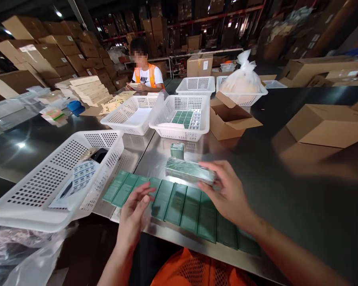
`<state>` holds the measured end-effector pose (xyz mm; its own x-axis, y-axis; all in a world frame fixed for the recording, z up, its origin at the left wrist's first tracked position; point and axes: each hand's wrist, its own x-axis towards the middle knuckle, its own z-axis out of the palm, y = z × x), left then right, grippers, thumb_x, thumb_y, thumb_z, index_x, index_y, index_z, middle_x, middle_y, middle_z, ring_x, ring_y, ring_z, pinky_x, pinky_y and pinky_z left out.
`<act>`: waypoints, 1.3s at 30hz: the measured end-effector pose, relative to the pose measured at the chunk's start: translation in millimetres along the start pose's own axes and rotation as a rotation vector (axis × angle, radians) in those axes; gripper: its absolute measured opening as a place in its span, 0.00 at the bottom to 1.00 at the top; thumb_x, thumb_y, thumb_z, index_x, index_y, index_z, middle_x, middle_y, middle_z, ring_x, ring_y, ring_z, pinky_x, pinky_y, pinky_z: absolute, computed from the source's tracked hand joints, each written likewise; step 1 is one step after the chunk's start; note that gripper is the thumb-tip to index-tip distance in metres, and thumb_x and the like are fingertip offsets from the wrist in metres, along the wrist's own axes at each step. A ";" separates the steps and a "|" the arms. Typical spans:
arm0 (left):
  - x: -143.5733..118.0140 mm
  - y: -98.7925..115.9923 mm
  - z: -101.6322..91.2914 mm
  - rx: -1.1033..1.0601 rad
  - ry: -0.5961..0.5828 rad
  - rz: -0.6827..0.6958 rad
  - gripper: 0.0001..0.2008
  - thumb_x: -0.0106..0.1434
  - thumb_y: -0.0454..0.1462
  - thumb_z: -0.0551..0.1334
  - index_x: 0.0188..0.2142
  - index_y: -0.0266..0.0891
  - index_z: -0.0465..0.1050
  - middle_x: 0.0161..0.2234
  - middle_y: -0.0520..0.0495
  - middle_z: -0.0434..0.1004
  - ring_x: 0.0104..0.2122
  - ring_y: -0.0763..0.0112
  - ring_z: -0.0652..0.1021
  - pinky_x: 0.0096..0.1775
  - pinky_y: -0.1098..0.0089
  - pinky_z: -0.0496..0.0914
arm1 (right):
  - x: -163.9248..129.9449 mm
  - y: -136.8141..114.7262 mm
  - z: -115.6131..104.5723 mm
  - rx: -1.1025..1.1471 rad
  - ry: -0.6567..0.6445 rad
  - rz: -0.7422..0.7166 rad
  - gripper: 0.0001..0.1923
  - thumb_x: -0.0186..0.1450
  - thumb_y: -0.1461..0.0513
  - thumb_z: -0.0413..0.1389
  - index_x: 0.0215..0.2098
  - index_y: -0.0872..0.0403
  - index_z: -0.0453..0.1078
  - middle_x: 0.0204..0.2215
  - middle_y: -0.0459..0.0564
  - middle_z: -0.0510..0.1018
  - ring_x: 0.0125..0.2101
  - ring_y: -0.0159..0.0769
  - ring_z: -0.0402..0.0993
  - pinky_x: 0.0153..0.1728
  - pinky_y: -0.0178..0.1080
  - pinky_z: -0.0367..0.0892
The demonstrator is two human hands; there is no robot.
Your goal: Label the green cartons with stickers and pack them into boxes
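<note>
My right hand [226, 190] grips one end of a long, slim green box [189, 170], which looks glossy, as if wrapped in clear film. It is held tilted above a row of flat green boxes [174, 204] along the table's near edge. My left hand [137, 208] hovers over the left part of this row, fingers loosely bent and apart, with nothing I can make out in them. Just beyond the held box stands another green box [177, 151], on end. The right forearm covers the right end of the row.
To the left is a white basket [44, 174] with a label sheet inside. Farther back, another basket [179, 133] contains green boxes and labels, beside an open carton [226, 129]. A larger carton [328, 125] lies right. Across the table a person [147, 75] in an orange vest handles something.
</note>
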<state>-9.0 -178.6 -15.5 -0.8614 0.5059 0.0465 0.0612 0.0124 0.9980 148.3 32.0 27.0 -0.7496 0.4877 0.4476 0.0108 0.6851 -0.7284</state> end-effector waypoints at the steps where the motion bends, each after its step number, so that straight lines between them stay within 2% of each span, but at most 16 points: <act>1: 5.4 4.2 12.6 -0.054 -0.067 0.041 0.30 0.57 0.55 0.66 0.52 0.40 0.74 0.48 0.38 0.80 0.42 0.57 0.80 0.43 0.60 0.74 | -16.1 -3.0 -1.3 0.154 0.065 0.109 0.17 0.68 0.54 0.55 0.54 0.46 0.65 0.45 0.53 0.70 0.37 0.39 0.74 0.33 0.39 0.76; 2: 8.5 8.6 27.4 -0.121 -0.139 0.070 0.35 0.55 0.58 0.66 0.55 0.39 0.72 0.53 0.35 0.77 0.47 0.53 0.79 0.46 0.57 0.74 | -32.6 -5.8 0.3 0.295 0.109 0.209 0.17 0.67 0.51 0.57 0.51 0.46 0.65 0.43 0.52 0.71 0.36 0.40 0.75 0.31 0.39 0.76; 4: 7.4 16.5 61.2 -0.302 -0.228 0.050 0.38 0.52 0.60 0.67 0.54 0.39 0.72 0.52 0.34 0.78 0.48 0.51 0.79 0.45 0.57 0.75 | -64.2 -9.7 9.8 0.527 0.172 0.384 0.20 0.64 0.48 0.59 0.49 0.46 0.63 0.40 0.51 0.73 0.35 0.42 0.76 0.30 0.42 0.77; 6: -3.0 21.5 95.6 -0.475 -0.232 -0.031 0.31 0.49 0.56 0.71 0.47 0.40 0.76 0.42 0.40 0.82 0.39 0.59 0.81 0.39 0.64 0.76 | -89.8 -10.5 23.3 0.679 0.284 0.523 0.25 0.62 0.46 0.60 0.50 0.46 0.60 0.41 0.52 0.75 0.37 0.44 0.77 0.33 0.45 0.77; 8: -18.7 23.1 124.1 -0.579 -0.228 -0.128 0.25 0.48 0.50 0.74 0.42 0.41 0.77 0.34 0.46 0.82 0.31 0.66 0.80 0.34 0.69 0.75 | -107.0 -9.0 34.8 0.763 0.446 0.631 0.27 0.61 0.46 0.61 0.51 0.46 0.58 0.42 0.52 0.76 0.38 0.44 0.77 0.36 0.44 0.77; 11: -39.1 21.5 146.7 -0.590 -0.287 -0.280 0.24 0.48 0.45 0.75 0.44 0.40 0.76 0.32 0.47 0.81 0.29 0.69 0.79 0.32 0.71 0.74 | -120.1 -5.1 43.1 0.852 0.640 0.717 0.28 0.63 0.48 0.61 0.54 0.46 0.56 0.43 0.51 0.77 0.38 0.39 0.77 0.38 0.41 0.75; 14: -43.1 19.4 147.0 -0.522 -0.333 -0.376 0.24 0.48 0.44 0.76 0.42 0.38 0.77 0.27 0.49 0.79 0.23 0.74 0.75 0.24 0.76 0.70 | -127.1 -2.0 42.9 0.924 0.692 0.712 0.28 0.64 0.51 0.62 0.56 0.46 0.56 0.45 0.51 0.77 0.40 0.38 0.77 0.40 0.40 0.74; 18: -33.5 21.6 137.8 -0.504 -0.316 -0.326 0.23 0.46 0.47 0.76 0.37 0.37 0.77 0.24 0.52 0.75 0.19 0.79 0.70 0.20 0.79 0.66 | -133.2 -3.8 42.5 0.969 0.612 0.689 0.27 0.65 0.51 0.62 0.56 0.47 0.56 0.46 0.52 0.77 0.43 0.39 0.76 0.46 0.42 0.72; 21: -35.2 23.1 138.7 -0.434 -0.372 -0.304 0.19 0.46 0.45 0.76 0.33 0.37 0.77 0.20 0.55 0.71 0.17 0.80 0.66 0.18 0.79 0.64 | -134.8 -8.9 45.3 1.016 0.587 0.699 0.32 0.66 0.49 0.59 0.61 0.45 0.50 0.51 0.54 0.76 0.46 0.40 0.75 0.50 0.45 0.70; 24: -48.1 19.7 147.2 -0.374 -0.382 -0.279 0.16 0.48 0.44 0.75 0.31 0.36 0.76 0.21 0.53 0.73 0.21 0.77 0.71 0.24 0.77 0.69 | -136.4 -12.4 48.7 1.080 0.604 0.746 0.38 0.65 0.47 0.59 0.64 0.42 0.42 0.54 0.55 0.74 0.49 0.42 0.75 0.53 0.48 0.69; 27: -62.0 13.7 155.1 -0.280 -0.397 -0.291 0.15 0.50 0.43 0.74 0.33 0.36 0.77 0.26 0.48 0.79 0.26 0.71 0.76 0.31 0.73 0.74 | -138.9 -12.6 50.0 1.117 0.652 0.809 0.40 0.64 0.46 0.60 0.64 0.42 0.42 0.54 0.55 0.73 0.49 0.43 0.75 0.52 0.47 0.70; 29: -65.6 11.2 155.3 -0.267 -0.450 -0.317 0.16 0.50 0.43 0.74 0.33 0.35 0.77 0.28 0.45 0.80 0.29 0.67 0.79 0.33 0.70 0.75 | -140.2 -12.7 49.0 1.098 0.671 0.812 0.37 0.63 0.46 0.61 0.61 0.43 0.46 0.53 0.55 0.74 0.48 0.43 0.76 0.50 0.46 0.71; 31: -62.6 11.5 150.6 -0.356 -0.464 -0.285 0.20 0.47 0.46 0.75 0.35 0.36 0.77 0.31 0.43 0.81 0.32 0.63 0.80 0.34 0.68 0.76 | -140.5 -14.1 46.5 1.062 0.636 0.759 0.32 0.64 0.47 0.60 0.58 0.45 0.51 0.51 0.55 0.75 0.46 0.42 0.76 0.48 0.45 0.72; 34: -50.3 17.6 139.6 -0.471 -0.328 -0.176 0.23 0.47 0.48 0.75 0.39 0.38 0.77 0.29 0.46 0.81 0.28 0.64 0.81 0.29 0.70 0.76 | -138.9 -17.7 42.1 0.996 0.543 0.630 0.24 0.68 0.49 0.57 0.55 0.46 0.54 0.47 0.53 0.77 0.42 0.40 0.78 0.44 0.42 0.74; 36: -43.3 24.8 135.1 -0.454 -0.301 -0.158 0.20 0.50 0.44 0.75 0.40 0.38 0.77 0.29 0.48 0.81 0.26 0.67 0.80 0.27 0.73 0.74 | -137.5 -18.7 40.0 0.958 0.495 0.577 0.21 0.70 0.51 0.54 0.55 0.46 0.53 0.44 0.52 0.77 0.38 0.37 0.78 0.41 0.40 0.75; 39: -43.2 34.5 138.0 -0.421 -0.311 -0.159 0.23 0.50 0.37 0.75 0.46 0.41 0.76 0.41 0.45 0.83 0.34 0.66 0.83 0.33 0.74 0.76 | -136.8 -16.1 39.5 0.939 0.451 0.586 0.20 0.71 0.52 0.54 0.56 0.46 0.53 0.43 0.52 0.78 0.35 0.36 0.78 0.38 0.38 0.75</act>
<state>99.9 -81.0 11.2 -0.6495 0.7582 -0.0573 -0.3199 -0.2042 0.9252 224.5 -67.1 -43.0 -0.4901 0.8685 -0.0742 -0.3550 -0.2766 -0.8930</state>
